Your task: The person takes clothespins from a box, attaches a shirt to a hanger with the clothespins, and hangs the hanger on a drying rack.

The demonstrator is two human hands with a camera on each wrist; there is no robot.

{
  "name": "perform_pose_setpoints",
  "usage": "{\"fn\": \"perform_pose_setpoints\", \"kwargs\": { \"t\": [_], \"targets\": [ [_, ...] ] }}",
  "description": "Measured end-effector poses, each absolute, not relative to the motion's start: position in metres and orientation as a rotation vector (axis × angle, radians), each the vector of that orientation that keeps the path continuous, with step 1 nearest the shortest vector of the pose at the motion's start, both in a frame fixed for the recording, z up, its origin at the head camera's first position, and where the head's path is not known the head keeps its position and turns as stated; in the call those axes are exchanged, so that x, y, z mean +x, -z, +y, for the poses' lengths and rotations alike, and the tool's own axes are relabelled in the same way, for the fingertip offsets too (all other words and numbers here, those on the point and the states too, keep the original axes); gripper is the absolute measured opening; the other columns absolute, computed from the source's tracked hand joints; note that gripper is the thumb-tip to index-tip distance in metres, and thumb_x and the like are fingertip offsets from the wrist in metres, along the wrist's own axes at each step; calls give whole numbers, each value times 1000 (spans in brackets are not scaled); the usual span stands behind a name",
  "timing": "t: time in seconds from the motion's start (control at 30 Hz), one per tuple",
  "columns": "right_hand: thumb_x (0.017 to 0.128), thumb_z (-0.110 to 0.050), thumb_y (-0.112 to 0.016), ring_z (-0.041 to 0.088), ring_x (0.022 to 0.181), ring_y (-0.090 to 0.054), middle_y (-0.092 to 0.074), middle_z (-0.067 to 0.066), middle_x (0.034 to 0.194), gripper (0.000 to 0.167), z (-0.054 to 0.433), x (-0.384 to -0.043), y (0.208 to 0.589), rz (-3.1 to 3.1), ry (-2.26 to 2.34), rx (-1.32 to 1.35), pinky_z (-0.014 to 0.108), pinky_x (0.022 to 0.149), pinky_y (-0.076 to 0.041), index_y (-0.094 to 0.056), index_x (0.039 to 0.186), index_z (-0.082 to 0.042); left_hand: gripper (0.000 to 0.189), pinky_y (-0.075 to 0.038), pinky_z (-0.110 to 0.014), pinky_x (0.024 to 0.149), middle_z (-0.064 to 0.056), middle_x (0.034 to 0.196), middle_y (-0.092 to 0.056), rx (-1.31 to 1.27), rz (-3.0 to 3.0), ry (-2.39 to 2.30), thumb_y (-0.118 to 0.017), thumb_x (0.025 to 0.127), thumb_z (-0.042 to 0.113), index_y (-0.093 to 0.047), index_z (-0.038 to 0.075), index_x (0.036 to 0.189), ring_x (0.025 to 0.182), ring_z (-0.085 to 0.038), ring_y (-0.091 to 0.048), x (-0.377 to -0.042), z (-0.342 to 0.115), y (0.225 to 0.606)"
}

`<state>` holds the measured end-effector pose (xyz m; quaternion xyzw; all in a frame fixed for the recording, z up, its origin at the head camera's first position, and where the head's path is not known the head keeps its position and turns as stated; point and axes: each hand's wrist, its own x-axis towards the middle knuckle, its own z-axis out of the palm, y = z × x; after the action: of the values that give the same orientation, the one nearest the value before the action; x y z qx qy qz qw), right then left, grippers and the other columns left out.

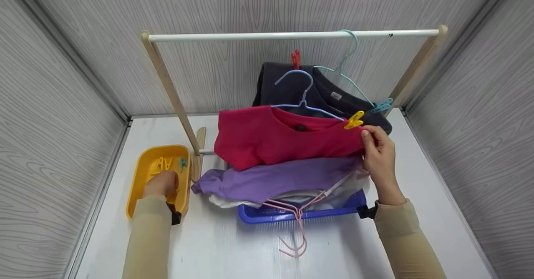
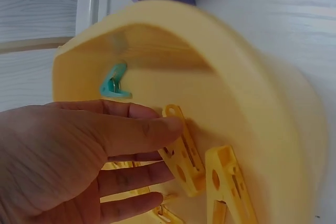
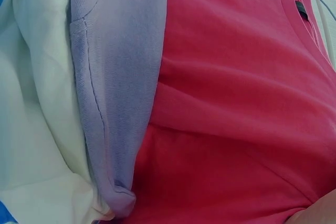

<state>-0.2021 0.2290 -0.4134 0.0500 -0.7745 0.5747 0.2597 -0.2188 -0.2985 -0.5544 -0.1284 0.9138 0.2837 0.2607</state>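
Observation:
Inside the yellow bin (image 1: 132, 187), my left hand (image 1: 160, 184) pinches a yellow clothespin (image 2: 184, 156) between thumb and fingers. Another yellow clothespin (image 2: 227, 184) lies beside it, and a teal clothespin (image 2: 114, 83) rests near the bin's far wall. My right hand (image 1: 379, 156) pinches the right shoulder edge of a red shirt (image 1: 258, 137). This shirt is on a blue hanger (image 1: 306, 91), with a yellow clothespin (image 1: 354, 120) clipped near the held shoulder. In the right wrist view the red cloth fills much of the picture, and only a bit of the hand shows.
A dark garment (image 1: 279, 83) hangs from the white rod (image 1: 250, 36) on a mint hanger (image 1: 354, 45), with red (image 1: 295, 59) and teal (image 1: 381, 105) clothespins on it. A purple shirt (image 1: 267, 181) and white cloth lie over a blue basket (image 1: 271, 217). Pink hangers (image 1: 298, 216) lean at its front.

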Motion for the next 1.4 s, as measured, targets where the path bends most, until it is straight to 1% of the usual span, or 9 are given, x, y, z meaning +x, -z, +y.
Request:
{"fn": "perform_pose_setpoints", "kwargs": {
  "t": [0.2, 0.3, 0.47, 0.67, 0.8, 0.93, 1.03, 1.17, 1.4],
  "targets": [
    [100, -2, -53, 11, 75, -51, -64, -1, 93, 18, 229, -202, 413, -2103, -1560, 127, 19, 65, -44, -64, 105, 12, 22, -48, -44, 80, -17, 98, -60, -347, 2466, -760, -62, 90, 2, -60, 1, 112, 89, -34, -52, -220, -303, 560],
    [99, -1, -53, 11, 76, -52, -64, 2, 94, 18, 229, -202, 414, -2102, -1557, 131, 19, 66, -45, -65, 105, 12, 26, -49, -49, 84, -16, 100, -60, -322, 2459, -749, -67, 89, 2, -60, 1, 114, 91, -35, -54, -222, -304, 559],
    [99, 0, -53, 11, 73, -52, -63, 2, 90, 18, 229, -201, 414, -2101, -1543, 138, 18, 62, -43, -65, 104, 12, 31, -51, -51, 84, -16, 98, -62, -263, 2497, -733, -71, 90, 7, -59, -4, 117, 88, -33, -57, -225, -308, 557],
    [99, 1, -53, 13, 69, -50, -62, 4, 88, 17, 229, -202, 414, -2100, -1530, 150, 18, 59, -41, -65, 104, 12, 40, -51, -54, 87, -23, 109, -61, -280, 2557, -811, -68, 91, 5, -53, -9, 126, 92, -36, -56, -222, -312, 551],
    [99, 1, -53, 12, 71, -50, -62, 4, 89, 17, 229, -202, 414, -2098, -1517, 154, 18, 61, -41, -65, 103, 12, 30, -51, -48, 80, -22, 98, -62, -202, 2665, -739, -64, 89, -2, -59, -12, 116, 84, -34, -56, -223, -314, 544],
    [99, 1, -53, 12, 72, -50, -63, 3, 89, 17, 229, -202, 415, -2091, -1535, 153, 18, 62, -41, -65, 103, 13, 27, -50, -50, 82, -25, 98, -64, -134, 2746, -734, -64, 86, -5, -62, -14, 112, 83, -34, -57, -223, -316, 538],
    [99, 0, -53, 14, 71, -51, -63, 2, 90, 17, 229, -201, 415, -2088, -1556, 143, 18, 62, -42, -64, 104, 13, 31, -50, -52, 85, -28, 105, -64, -138, 2774, -784, -66, 88, -2, -61, -14, 116, 85, -34, -57, -222, -317, 533],
    [99, 0, -53, 16, 69, -51, -62, 4, 89, 18, 229, -201, 415, -2096, -1547, 141, 18, 60, -41, -64, 103, 13, 35, -51, -52, 82, -29, 108, -63, -223, 2858, -846, -63, 91, 5, -59, -14, 120, 85, -36, -59, -217, -317, 523],
    [99, 0, -53, 18, 68, -50, -62, 5, 87, 17, 228, -201, 413, -2105, -1531, 141, 19, 59, -41, -65, 103, 12, 41, -50, -55, 87, -31, 115, -62, -258, 3044, -1069, -63, 97, 15, -56, -11, 128, 101, -43, -61, -212, -308, 500]
  ]
}}
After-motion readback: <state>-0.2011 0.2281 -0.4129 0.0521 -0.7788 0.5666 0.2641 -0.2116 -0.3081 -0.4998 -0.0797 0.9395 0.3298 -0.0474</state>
